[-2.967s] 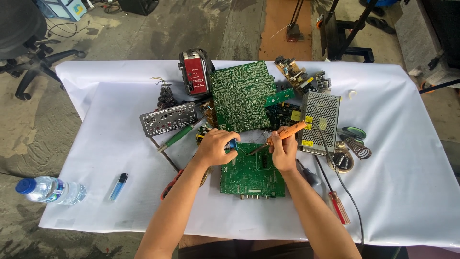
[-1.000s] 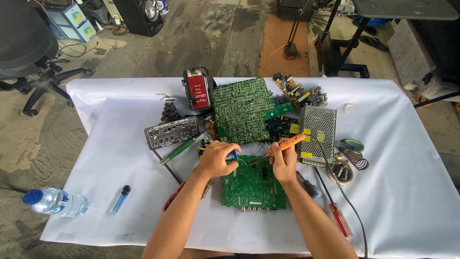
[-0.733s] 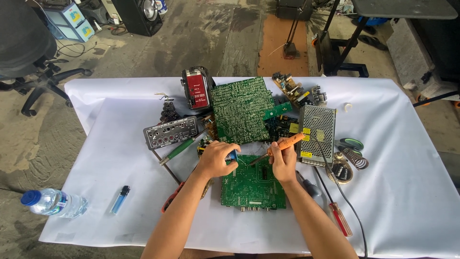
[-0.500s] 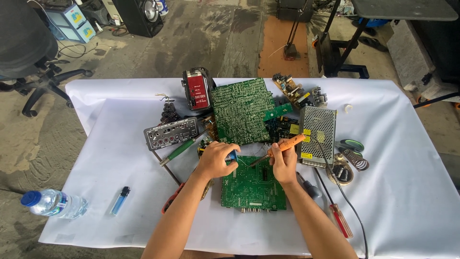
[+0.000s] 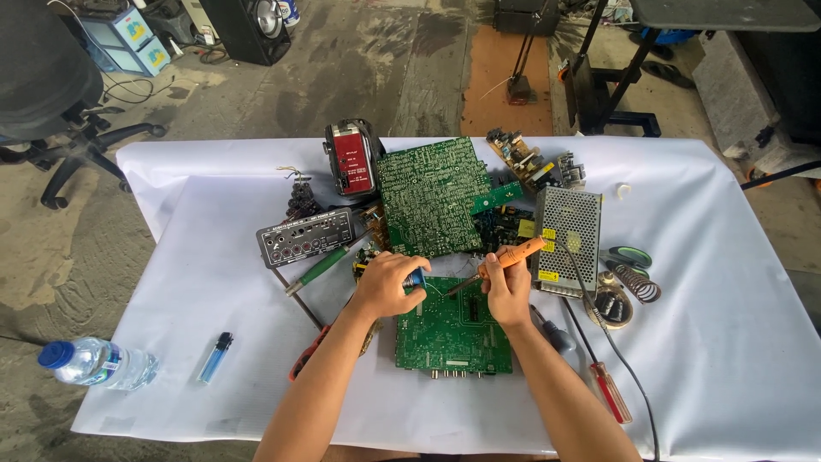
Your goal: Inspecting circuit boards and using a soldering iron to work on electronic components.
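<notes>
Counter (image 5: 214,257) under white cloth, outdoors-looking bare concrete floor (image 5: 385,68) around, stained. Office chair (image 5: 51,94) at far left corner, speaker box (image 5: 248,26) beyond. Small green circuit board (image 5: 453,334) near front middle of counter. Right hand (image 5: 509,291) closed around orange soldering iron (image 5: 505,261), tip down on board's top edge. Left hand (image 5: 389,285) closed on small blue object (image 5: 416,279) just beside. Water bottle (image 5: 94,364), blue lighter (image 5: 215,356) at left edge.

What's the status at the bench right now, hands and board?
Right hand grips orange soldering iron, tip down at small green circuit board. Left hand holds a small blue item at the board's top edge. Large green board lies just behind.
</notes>
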